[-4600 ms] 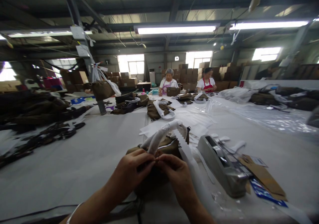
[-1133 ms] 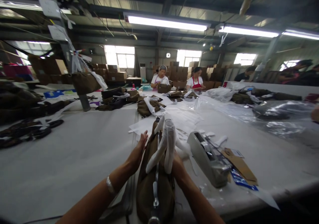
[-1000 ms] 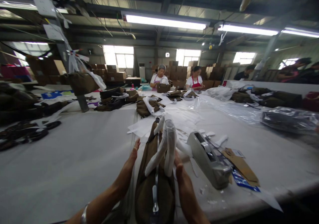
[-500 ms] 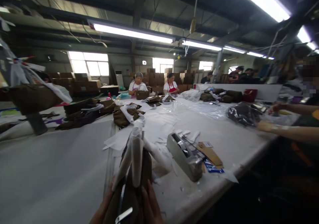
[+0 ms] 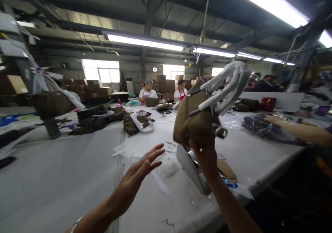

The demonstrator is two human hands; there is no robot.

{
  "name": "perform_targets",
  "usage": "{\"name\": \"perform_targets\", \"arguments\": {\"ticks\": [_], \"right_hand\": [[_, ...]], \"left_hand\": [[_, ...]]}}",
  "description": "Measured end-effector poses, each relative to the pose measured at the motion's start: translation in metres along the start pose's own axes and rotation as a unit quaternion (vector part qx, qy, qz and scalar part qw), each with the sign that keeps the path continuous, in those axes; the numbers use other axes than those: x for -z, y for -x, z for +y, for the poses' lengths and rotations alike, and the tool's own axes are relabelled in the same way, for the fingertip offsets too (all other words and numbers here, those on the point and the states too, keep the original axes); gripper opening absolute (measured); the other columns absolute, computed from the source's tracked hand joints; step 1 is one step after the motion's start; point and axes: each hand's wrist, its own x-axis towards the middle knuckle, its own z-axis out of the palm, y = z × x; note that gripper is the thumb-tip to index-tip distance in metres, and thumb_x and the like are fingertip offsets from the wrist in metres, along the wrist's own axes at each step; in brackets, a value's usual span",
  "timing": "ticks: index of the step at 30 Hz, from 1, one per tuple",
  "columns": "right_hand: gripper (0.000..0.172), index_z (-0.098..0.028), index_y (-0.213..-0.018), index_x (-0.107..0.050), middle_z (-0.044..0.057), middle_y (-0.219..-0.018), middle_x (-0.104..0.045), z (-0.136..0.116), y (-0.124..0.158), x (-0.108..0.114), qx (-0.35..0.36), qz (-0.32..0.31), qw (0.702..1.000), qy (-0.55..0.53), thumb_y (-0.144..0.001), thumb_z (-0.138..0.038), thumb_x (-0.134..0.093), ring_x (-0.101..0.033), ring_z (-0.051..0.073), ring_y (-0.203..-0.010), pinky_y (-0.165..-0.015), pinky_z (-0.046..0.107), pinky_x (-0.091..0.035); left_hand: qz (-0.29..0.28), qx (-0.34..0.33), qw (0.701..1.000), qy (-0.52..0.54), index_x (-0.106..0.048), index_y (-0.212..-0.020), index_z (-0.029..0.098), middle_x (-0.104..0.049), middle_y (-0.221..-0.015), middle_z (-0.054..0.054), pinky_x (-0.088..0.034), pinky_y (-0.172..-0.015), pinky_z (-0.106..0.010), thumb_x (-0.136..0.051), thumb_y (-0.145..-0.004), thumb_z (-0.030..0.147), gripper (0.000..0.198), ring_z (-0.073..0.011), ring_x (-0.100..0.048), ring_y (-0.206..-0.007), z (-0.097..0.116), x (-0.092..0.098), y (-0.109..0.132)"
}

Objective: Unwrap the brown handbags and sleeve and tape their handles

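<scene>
Right hand [image 5: 206, 158] clasps the bag [image 5: 194, 124] aloft; left hand [image 5: 139, 173] spread, empty, beside. Lowering must clear the dispenser [image 5: 192, 171] beneath those fingers.

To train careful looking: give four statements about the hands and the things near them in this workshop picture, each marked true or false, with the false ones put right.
1. The right hand holds the brown bag in the air, above the table. True.
2. The bag's handles are bare. False: they are wrapped in white material.
3. The left hand grips the tape dispenser. False: the left hand is open and holds nothing; the dispenser stands on the table behind the right wrist.
4. A co-worker's arm reaches in from the right to a plastic-wrapped bag. True.
</scene>
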Motion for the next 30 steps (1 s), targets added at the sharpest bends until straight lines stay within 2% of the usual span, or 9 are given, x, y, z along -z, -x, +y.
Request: {"name": "perform_targets", "arguments": {"ticks": [2, 4, 7, 11, 14, 19, 23, 26, 30], "right_hand": [[0.085, -0.013, -0.151, -0.041, 0.019, -0.141, -0.059, -0.002, -0.039, 0.006, -0.037, 0.031, 0.994, 0.099, -0.082, -0.054, -0.067, -0.057, 0.036, -0.130, -0.111, 0.053, -0.043], [0.067, -0.013, -0.141, -0.057, 0.019, -0.132, -0.066, -0.005, -0.049, 0.010, -0.036, -0.046, 0.988, 0.142, -0.084, -0.047, -0.065, -0.066, 0.037, -0.117, -0.104, 0.053, -0.048], [0.043, -0.020, -0.119, -0.075, 0.012, -0.110, -0.077, -0.014, -0.017, 0.009, -0.003, -0.246, 0.965, 0.092, -0.088, -0.047, -0.062, -0.074, 0.034, -0.099, -0.092, 0.049, -0.057], [0.025, -0.030, -0.113, -0.078, 0.003, -0.110, -0.078, -0.042, 0.034, -0.009, 0.090, -0.515, 0.852, 0.036, -0.091, -0.035, -0.065, -0.075, 0.026, -0.098, -0.089, 0.036, -0.059], [0.029, -0.030, -0.121, -0.074, 0.002, -0.110, -0.078, -0.058, 0.034, -0.033, 0.160, -0.600, 0.783, 0.045, -0.092, -0.030, -0.067, -0.075, 0.022, -0.098, -0.090, 0.030, -0.057], [0.029, -0.029, -0.119, -0.075, 0.002, -0.105, -0.079, -0.045, -0.011, -0.103, 0.232, -0.611, 0.746, 0.130, -0.091, -0.030, -0.070, -0.076, 0.018, -0.090, -0.085, 0.023, -0.055], [0.028, -0.029, -0.117, -0.076, 0.002, -0.114, -0.077, -0.015, -0.055, -0.182, 0.213, -0.544, 0.781, 0.222, -0.090, -0.025, -0.070, -0.072, 0.022, -0.103, -0.096, 0.030, -0.052], [0.025, -0.021, -0.115, -0.074, 0.008, -0.118, -0.074, 0.008, -0.088, -0.245, 0.170, -0.505, 0.809, 0.249, -0.092, -0.019, -0.067, -0.070, 0.023, -0.108, -0.103, 0.039, -0.049], [0.025, -0.017, -0.119, -0.067, 0.011, -0.132, -0.063, 0.035, -0.123, -0.317, 0.079, -0.438, 0.849, 0.286, -0.098, -0.029, -0.063, -0.059, 0.026, -0.123, -0.109, 0.052, -0.044]], "left_hand": [[-0.012, 0.020, 0.999, -0.048, -0.070, -0.129, 0.027, -0.045, -0.158, -0.003, -0.047, -0.111, -0.045, -0.053, -0.097, 0.056, 0.046, -0.0347, -0.036, -0.147, 0.001, 0.005, -0.002], [-0.007, 0.048, 0.994, -0.095, -0.075, -0.122, 0.025, -0.052, -0.152, -0.007, -0.053, -0.103, -0.042, -0.058, -0.094, 0.056, 0.045, -0.0354, -0.047, -0.140, -0.006, 0.016, -0.004], [0.004, 0.090, 0.987, -0.130, -0.077, -0.115, 0.021, -0.064, -0.139, -0.013, -0.058, -0.089, -0.040, -0.064, -0.088, 0.061, 0.051, -0.0343, -0.065, -0.117, -0.033, 0.042, -0.009], [0.008, 0.165, 0.976, -0.142, -0.079, -0.110, 0.017, -0.077, -0.110, -0.014, -0.057, -0.086, -0.040, -0.072, -0.078, 0.067, 0.059, -0.0326, -0.071, -0.105, -0.084, 0.093, -0.022], [0.034, 0.212, 0.968, -0.130, -0.079, -0.107, 0.017, -0.075, -0.116, -0.017, -0.057, -0.087, -0.043, -0.074, -0.068, 0.076, 0.071, -0.0357, -0.071, -0.107, -0.120, 0.129, -0.026], [0.089, 0.268, 0.958, -0.048, -0.075, -0.114, 0.022, -0.072, -0.126, -0.014, -0.055, -0.096, -0.040, -0.075, -0.066, 0.077, 0.074, -0.0322, -0.067, -0.117, -0.155, 0.157, -0.028], [0.087, 0.308, 0.947, -0.037, -0.078, -0.099, 0.022, -0.078, -0.108, -0.013, -0.059, -0.085, -0.039, -0.081, -0.055, 0.075, 0.069, -0.0317, -0.073, -0.101, -0.161, 0.158, -0.032], [0.118, 0.296, 0.948, -0.007, -0.077, -0.099, 0.022, -0.078, -0.106, -0.012, -0.059, -0.082, -0.036, -0.081, -0.061, 0.069, 0.060, -0.0286, -0.074, -0.096, -0.156, 0.158, -0.035], [0.126, 0.278, 0.952, 0.032, -0.078, -0.099, 0.021, -0.077, -0.104, -0.013, -0.059, -0.080, -0.036, -0.079, -0.066, 0.067, 0.058, -0.0276, -0.073, -0.093, -0.151, 0.160, -0.035]]}}
